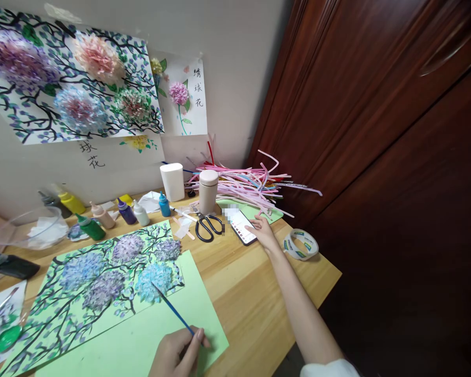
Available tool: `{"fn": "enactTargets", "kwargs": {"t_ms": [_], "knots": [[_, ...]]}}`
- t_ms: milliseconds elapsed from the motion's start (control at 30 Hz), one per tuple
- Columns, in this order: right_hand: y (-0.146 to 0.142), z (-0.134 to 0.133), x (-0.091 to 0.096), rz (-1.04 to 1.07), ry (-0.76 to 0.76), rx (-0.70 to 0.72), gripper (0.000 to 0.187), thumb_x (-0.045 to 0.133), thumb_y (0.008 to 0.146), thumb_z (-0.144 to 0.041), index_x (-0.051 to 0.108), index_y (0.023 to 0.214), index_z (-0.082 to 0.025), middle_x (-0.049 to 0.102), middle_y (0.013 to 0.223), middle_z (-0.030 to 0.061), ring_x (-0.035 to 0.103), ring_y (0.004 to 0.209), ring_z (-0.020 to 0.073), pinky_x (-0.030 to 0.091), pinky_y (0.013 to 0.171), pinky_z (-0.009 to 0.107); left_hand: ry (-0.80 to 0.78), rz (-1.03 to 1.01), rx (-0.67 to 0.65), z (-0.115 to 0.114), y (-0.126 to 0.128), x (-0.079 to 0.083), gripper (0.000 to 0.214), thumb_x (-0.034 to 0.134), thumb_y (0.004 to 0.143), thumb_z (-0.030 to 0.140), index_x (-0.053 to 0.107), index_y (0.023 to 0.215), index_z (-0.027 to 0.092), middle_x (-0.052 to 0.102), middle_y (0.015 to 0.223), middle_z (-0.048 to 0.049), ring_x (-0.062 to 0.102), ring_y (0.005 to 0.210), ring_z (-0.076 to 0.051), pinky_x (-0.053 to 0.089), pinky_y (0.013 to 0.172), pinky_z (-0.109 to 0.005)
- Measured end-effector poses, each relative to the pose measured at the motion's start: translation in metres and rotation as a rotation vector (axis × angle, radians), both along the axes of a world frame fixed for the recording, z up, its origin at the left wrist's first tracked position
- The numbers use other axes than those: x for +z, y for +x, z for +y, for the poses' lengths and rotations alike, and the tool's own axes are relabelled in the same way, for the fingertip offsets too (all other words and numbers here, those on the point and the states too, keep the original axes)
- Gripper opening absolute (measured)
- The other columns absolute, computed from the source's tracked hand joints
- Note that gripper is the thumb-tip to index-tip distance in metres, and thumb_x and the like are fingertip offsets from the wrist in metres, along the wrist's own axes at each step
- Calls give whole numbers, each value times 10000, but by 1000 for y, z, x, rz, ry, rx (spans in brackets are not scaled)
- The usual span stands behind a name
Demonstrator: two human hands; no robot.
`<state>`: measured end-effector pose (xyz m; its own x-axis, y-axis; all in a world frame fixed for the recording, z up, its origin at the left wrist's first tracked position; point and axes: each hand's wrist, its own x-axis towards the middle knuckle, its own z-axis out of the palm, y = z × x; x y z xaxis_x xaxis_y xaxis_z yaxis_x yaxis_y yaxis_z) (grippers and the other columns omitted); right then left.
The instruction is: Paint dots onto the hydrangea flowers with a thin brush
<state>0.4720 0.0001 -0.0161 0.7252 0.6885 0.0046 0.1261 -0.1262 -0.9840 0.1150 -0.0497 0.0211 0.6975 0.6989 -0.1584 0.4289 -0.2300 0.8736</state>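
Observation:
My left hand (pixel 178 350) is closed on a thin blue paintbrush (pixel 171 308) near the table's front edge. The brush tip rests on a pale blue flower in a painting of hydrangea blooms and branches (pixel 98 283), which lies on a green sheet (pixel 157 330). My right hand (pixel 264 230) reaches far across the wooden table (pixel 251 283), fingers stretched out and touching a smartphone (pixel 241 225) with a lit screen. Black scissors (pixel 206 226) lie just left of the phone.
Several paint bottles (pixel 98 217) line the back of the table beside a clear bowl (pixel 27 228). A beige cylinder (pixel 208 191), a white container (pixel 172 181), a heap of pipe cleaners (pixel 251 186) and a tape roll (pixel 300 244) stand nearby. A dark wardrobe (pixel 377 131) fills the right.

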Motion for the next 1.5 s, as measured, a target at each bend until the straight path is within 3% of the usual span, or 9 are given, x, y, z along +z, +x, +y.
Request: {"fn": "enactTargets", "kwargs": {"t_ms": [133, 367, 533, 767, 900, 1100, 1500], "knots": [[5, -3, 4, 30, 9, 49, 511, 644, 644, -484, 485, 1027, -186, 659, 973, 112, 630, 935, 223, 492, 842, 402, -7, -6, 22, -1, 1, 1, 579, 281, 898, 575, 658, 706, 180, 550, 476, 8, 496, 467, -114, 387, 557, -183], [6, -9, 13, -19, -12, 115, 434, 702, 615, -396, 567, 970, -187, 643, 1047, 103, 603, 997, 220, 461, 904, 410, 5, 3, 35, -2, 2, 6, 595, 276, 892, 589, 662, 695, 182, 534, 453, 6, 476, 458, -120, 388, 544, -186], [11, -14, 12, -44, -20, 165, 515, 760, 531, -305, 566, 997, -202, 663, 1009, 76, 616, 956, 210, 472, 886, 410, -13, 11, 28, -2, 2, 5, 574, 286, 899, 566, 657, 701, 177, 538, 457, 7, 478, 454, -115, 388, 544, -183], [7, -2, 1, -118, -55, 46, 570, 740, 565, -383, 513, 1042, -169, 616, 1012, 108, 581, 914, 222, 447, 879, 461, -14, -3, 21, -1, 1, 4, 530, 306, 909, 522, 659, 702, 186, 533, 468, 12, 469, 471, -114, 386, 566, -180], [11, -14, 13, -49, -58, 167, 553, 756, 553, -346, 530, 1028, -174, 631, 1021, 104, 598, 954, 213, 460, 894, 416, -45, 2, 11, -1, 0, 4, 529, 299, 914, 515, 661, 716, 183, 532, 472, 14, 471, 472, -112, 380, 566, -183], [18, -32, 26, 98, -40, 351, 733, 795, 479, -207, 464, 1134, -206, 588, 1107, 87, 570, 1050, 195, 413, 974, 394, -44, -9, 15, -2, -1, 1, 511, 314, 917, 502, 667, 727, 185, 539, 481, 14, 484, 483, -109, 367, 565, -188], [3, -18, 24, -103, -153, 251, 756, 817, 453, -279, 493, 1129, -176, 557, 1066, 93, 560, 952, 199, 464, 854, 370, -86, -11, 9, -2, 0, 3, 521, 299, 916, 512, 659, 731, 184, 534, 482, 12, 468, 468, -114, 353, 540, -203]]}}
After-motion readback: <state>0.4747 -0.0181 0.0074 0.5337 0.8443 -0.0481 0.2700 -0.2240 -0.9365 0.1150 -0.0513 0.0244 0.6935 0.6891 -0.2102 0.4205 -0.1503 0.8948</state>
